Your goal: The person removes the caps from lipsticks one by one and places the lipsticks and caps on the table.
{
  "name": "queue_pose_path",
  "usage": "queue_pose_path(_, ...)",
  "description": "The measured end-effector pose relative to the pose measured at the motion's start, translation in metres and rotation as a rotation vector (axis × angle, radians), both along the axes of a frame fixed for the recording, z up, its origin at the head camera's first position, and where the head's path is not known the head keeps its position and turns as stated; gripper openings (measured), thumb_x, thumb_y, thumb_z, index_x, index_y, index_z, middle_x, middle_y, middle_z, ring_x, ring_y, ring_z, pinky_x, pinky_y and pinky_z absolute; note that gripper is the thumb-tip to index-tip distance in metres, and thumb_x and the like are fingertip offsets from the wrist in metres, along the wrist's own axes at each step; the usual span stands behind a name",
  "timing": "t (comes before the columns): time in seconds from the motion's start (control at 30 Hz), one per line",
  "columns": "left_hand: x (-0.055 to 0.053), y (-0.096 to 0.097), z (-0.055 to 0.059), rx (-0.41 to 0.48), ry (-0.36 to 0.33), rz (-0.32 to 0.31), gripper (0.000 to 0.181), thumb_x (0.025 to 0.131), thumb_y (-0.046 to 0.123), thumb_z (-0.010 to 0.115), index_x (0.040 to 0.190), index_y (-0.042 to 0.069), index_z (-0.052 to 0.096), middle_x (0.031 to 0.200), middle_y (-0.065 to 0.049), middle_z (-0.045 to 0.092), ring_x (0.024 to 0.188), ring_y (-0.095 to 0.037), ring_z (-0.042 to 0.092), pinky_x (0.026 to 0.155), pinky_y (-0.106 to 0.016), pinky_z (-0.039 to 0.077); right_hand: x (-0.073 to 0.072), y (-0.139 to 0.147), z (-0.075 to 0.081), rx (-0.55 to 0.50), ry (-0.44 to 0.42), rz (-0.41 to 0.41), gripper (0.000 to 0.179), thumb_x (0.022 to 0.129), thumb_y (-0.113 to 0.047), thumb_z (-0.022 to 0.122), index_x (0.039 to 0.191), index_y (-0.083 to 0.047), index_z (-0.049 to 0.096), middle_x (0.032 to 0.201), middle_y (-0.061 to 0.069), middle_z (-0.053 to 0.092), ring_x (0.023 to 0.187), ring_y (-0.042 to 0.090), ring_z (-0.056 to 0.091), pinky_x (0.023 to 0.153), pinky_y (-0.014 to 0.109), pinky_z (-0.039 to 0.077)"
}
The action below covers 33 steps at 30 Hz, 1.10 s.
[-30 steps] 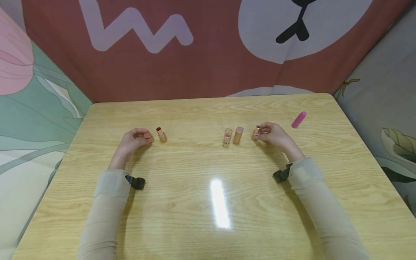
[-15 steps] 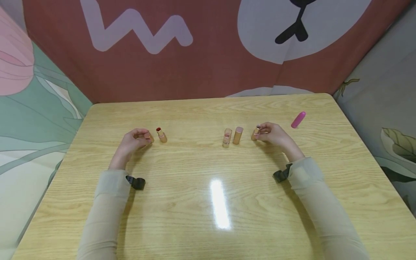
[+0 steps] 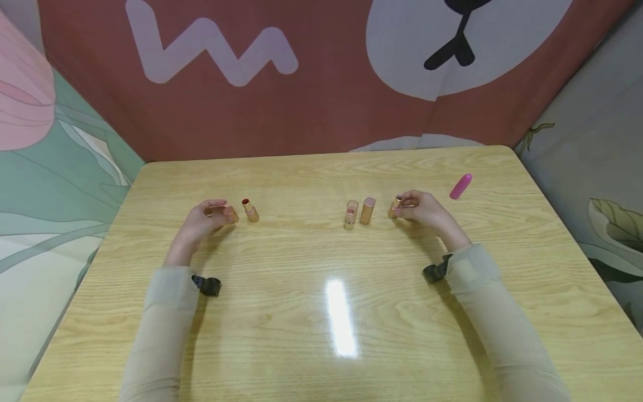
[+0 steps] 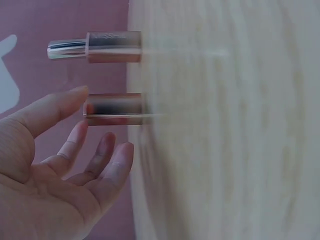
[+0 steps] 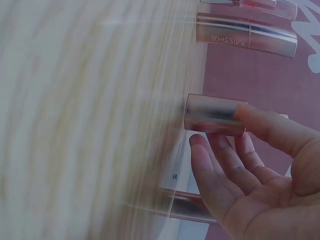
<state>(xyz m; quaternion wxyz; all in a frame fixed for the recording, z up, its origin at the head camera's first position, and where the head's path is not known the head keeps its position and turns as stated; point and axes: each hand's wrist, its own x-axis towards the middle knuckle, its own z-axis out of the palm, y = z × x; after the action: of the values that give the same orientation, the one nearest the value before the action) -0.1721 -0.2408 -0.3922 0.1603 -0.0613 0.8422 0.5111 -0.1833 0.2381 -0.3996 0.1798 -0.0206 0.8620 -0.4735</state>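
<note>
In the head view, my left hand (image 3: 201, 220) is at a short rose-gold lipstick cap (image 3: 231, 214) standing on the table. The left wrist view shows the thumb and index finger spread at the top end of this cap (image 4: 114, 109), the other fingers loose. Just right of it stands an uncapped lipstick (image 3: 250, 211) with a gold collar and red inside. My right hand (image 3: 424, 209) pinches another uncapped lipstick (image 3: 394, 207) upright on the table. In the right wrist view, the thumb lies over the upper end of that lipstick's base (image 5: 212, 114), fingers on its other side.
Left of the right hand stand a closed gold lipstick (image 3: 368, 211) and a clear-cased pink one (image 3: 350, 214), side by side. A magenta tube (image 3: 460, 186) stands at the back right. Behind the wooden table (image 3: 281, 307) hangs a red patterned cloth (image 3: 321, 100).
My left hand has loosened from the cap and drawn slightly left; the cap stays standing. My right hand keeps its hold on the lipstick. The head view has tilted a little.
</note>
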Motion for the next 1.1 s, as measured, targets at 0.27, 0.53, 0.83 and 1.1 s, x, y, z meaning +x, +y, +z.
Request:
queue_pose_path(0.27, 0.007, 0.004, 0.018, -0.008, 0.086, 0.033, 0.071, 0.093, 0.029, 0.062, 0.149, 0.004, 0.026, 0.153, -0.022, 0.028, 0.142, -0.039, 0.026, 0.115, -0.052, 0.029, 0.001, 0.003, 0.002, 0.010, 0.006, -0.013, 0.046, 0.095, -0.018, 0.060, 0.132, 0.004, 0.044, 0.134, 0.025, 0.050, 0.123, 0.033, 0.049, 0.098, 0.029, 0.043)
queue_pose_path(0.53, 0.011, 0.018, 0.036, 0.010, 0.218, 0.122, 0.070, 0.094, 0.043, 0.056, 0.147, 0.004, 0.030, 0.150, -0.020, 0.034, 0.139, -0.033, 0.034, 0.114, -0.048, 0.031, 0.005, 0.006, 0.011, -0.033, 0.056, -0.015, 0.051, 0.093, -0.018, 0.062, 0.136, 0.004, 0.043, 0.136, 0.025, 0.050, 0.126, 0.032, 0.048, 0.083, 0.006, 0.041)
queue_pose_path(0.83, 0.018, 0.040, 0.051, 0.049, 0.347, 0.240, 0.055, 0.095, 0.038, 0.056, 0.141, 0.010, 0.041, 0.136, -0.006, 0.047, 0.125, -0.015, 0.046, 0.108, -0.033, 0.040, 0.010, 0.011, 0.025, -0.028, 0.110, -0.039, 0.055, 0.094, -0.018, 0.061, 0.139, 0.004, 0.039, 0.140, 0.025, 0.047, 0.130, 0.036, 0.046, 0.092, 0.013, 0.042)
queue_pose_path(1.1, 0.021, 0.061, 0.059, 0.106, 0.436, 0.242, 0.046, 0.094, 0.028, 0.060, 0.134, 0.009, 0.048, 0.114, 0.013, 0.053, 0.112, -0.003, 0.052, 0.098, -0.020, 0.046, 0.016, 0.008, 0.041, -0.063, 0.129, -0.075, 0.054, 0.095, -0.019, 0.060, 0.139, 0.002, 0.039, 0.142, 0.023, 0.045, 0.133, 0.034, 0.043, 0.078, 0.005, 0.045)
